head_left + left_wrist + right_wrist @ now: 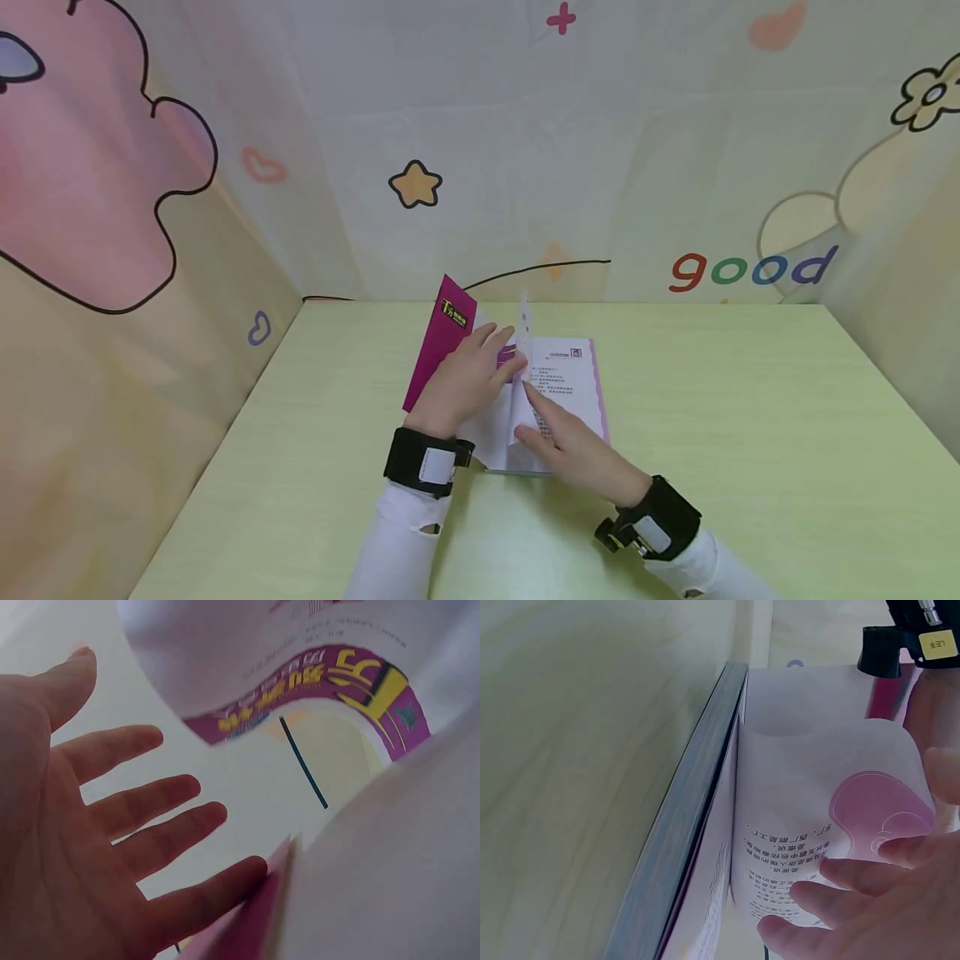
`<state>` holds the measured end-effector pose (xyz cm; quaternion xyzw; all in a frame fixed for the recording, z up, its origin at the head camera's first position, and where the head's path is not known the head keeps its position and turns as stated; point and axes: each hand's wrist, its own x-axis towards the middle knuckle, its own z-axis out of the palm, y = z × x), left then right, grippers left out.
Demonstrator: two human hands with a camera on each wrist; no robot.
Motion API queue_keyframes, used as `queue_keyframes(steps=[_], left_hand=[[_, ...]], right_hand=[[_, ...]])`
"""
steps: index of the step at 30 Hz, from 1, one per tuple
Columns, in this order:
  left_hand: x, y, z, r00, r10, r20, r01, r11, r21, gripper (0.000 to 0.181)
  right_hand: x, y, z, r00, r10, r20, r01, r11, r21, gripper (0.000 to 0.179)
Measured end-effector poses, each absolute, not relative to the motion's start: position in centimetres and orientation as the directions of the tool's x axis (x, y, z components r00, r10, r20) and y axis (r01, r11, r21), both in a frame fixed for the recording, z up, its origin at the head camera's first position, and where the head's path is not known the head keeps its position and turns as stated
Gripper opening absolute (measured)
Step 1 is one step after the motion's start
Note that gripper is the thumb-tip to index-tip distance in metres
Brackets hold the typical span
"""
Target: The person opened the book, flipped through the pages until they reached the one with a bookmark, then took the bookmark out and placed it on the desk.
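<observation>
A book lies open on the table, its magenta cover (437,346) with yellow lettering raised at the left. One loose page (524,321) stands up mid-turn over the printed right page (570,387). My left hand (467,379) is at the cover and raised leaf, fingers spread; in the left wrist view that hand (82,847) has its little finger against the magenta edge (262,911). With straight fingers my right hand (577,446) touches the leaf's lower part. The right wrist view has this hand (885,900) against a curved page (802,780) with text and a pink drawing.
The pale green table (720,417) spreads around the book. Behind it hangs a printed backdrop (495,217) with a star and the word "good". Both wrists wear black straps (420,461) with small cameras.
</observation>
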<state>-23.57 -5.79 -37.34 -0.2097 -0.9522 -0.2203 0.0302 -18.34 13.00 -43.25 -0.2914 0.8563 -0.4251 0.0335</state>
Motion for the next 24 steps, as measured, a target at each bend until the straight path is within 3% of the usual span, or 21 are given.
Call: queue_keyframes(steps=[10, 18, 24], left_hand=[[-22.9, -4.1, -37.7, -0.842, 0.496, 0.214, 0.54, 0.784, 0.307, 0.053], [-22.5, -2.8, -37.6, -0.74, 0.614, 0.275, 0.66, 0.742, 0.119, 0.042], [-22.1, -2.1, -37.8, -0.752, 0.622, 0.219, 0.649, 0.756, 0.082, 0.04]], right_hand=[[-18.2, 12.5, -43.3, -0.803, -0.562, 0.2, -0.491, 0.432, -0.756, 0.065], [-18.0, 12.3, -43.7, -0.798, -0.577, 0.171, -0.511, 0.499, -0.7, 0.069], [-18.0, 12.4, -43.9, -0.804, -0.576, 0.144, -0.501, 0.527, -0.687, 0.079]])
